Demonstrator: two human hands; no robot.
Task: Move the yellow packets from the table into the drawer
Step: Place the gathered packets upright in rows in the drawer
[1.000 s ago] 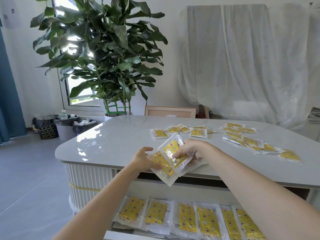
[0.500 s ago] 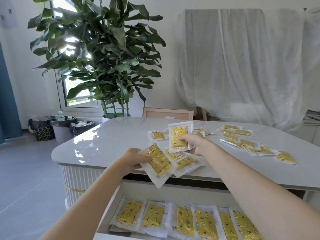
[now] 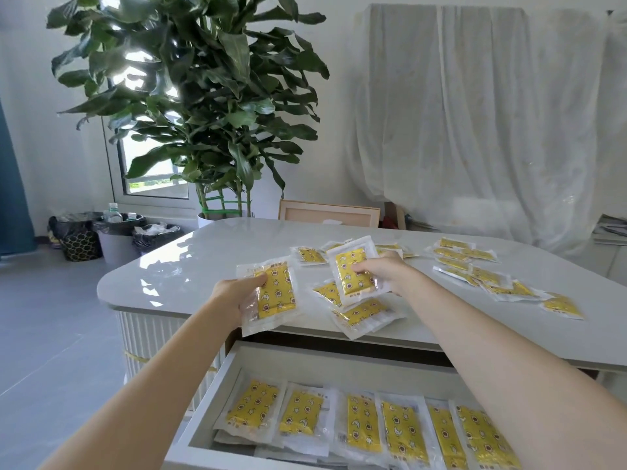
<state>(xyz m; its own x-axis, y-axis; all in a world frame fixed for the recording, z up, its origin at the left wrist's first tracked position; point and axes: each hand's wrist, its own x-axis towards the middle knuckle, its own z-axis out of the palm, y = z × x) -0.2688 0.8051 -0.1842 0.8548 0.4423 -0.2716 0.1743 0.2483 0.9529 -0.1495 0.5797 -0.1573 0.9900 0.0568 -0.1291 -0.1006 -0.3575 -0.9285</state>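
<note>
Sunlit table (image 3: 190, 262): yellow packets (image 3: 275, 293) are gripped by left hand (image 3: 234, 296) and right hand (image 3: 381, 270); a row (image 3: 362, 423) is laid in the drawer (image 3: 339, 364) below, scattered packets (image 3: 488, 278) are left beyond.

The bundle that both hands held together over the table's (image 3: 203, 266) front edge a second ago is now split. The left hand (image 3: 230, 296) grips one yellow packet (image 3: 274, 293) alone, drawn off to the left along that edge, while the right hand (image 3: 383, 273) pinches a second packet (image 3: 353, 269), carried farther back over the surface. Two loose packets (image 3: 366, 313) from the bundle now lie near the front edge, below and just in front of the right hand.
</note>
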